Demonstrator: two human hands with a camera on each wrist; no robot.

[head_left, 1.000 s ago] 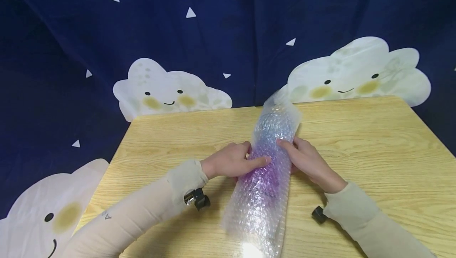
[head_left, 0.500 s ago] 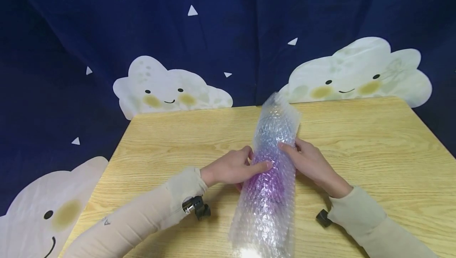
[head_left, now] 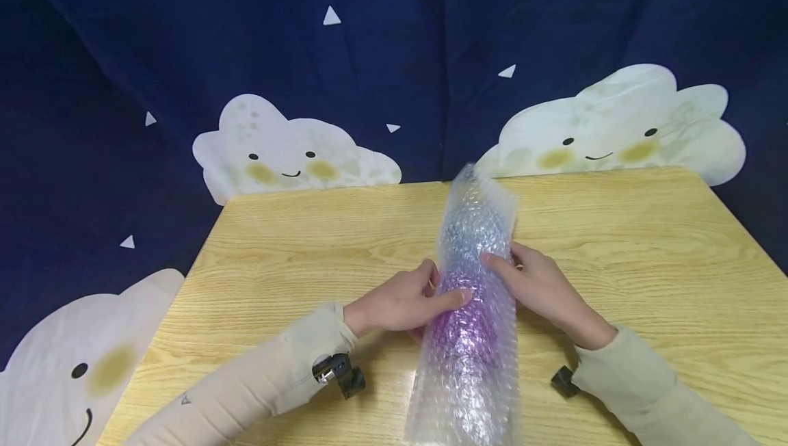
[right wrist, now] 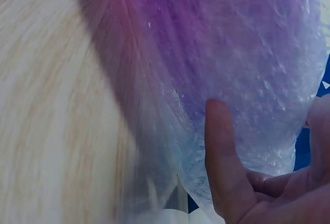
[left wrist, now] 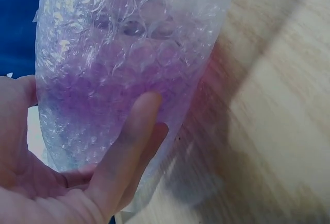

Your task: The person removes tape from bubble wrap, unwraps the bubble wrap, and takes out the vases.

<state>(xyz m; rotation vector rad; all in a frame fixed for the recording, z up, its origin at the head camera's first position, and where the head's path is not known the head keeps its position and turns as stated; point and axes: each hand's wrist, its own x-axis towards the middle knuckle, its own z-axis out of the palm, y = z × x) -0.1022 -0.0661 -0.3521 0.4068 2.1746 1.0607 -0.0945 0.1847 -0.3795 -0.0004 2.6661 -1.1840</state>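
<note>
Gripping a bubble-wrapped bundle [head_left: 469, 347], left hand [head_left: 400, 301] and right hand [head_left: 544, 289] press thumbs on top, fingers apparently curled underneath; light pressure suits best.

We face a dark blue cloth [head_left: 394, 56] with clouds [head_left: 606, 107] and triangles [head_left: 332, 16]. Our table [head_left: 320, 241] has pale wood grain.

Bubble-wrapped bundle [head_left: 470, 336]: near end swings right, far tip shifts left; long axis runs straighter away from person than one second earlier. Left hand [head_left: 403, 302]: drawn nearer to person. Right hand [head_left: 546, 289]: slightly nearer, slightly further right. Left wrist device [head_left: 349, 375]: lower in head view. Right wrist device [head_left: 563, 382]: lower, further right.
</note>
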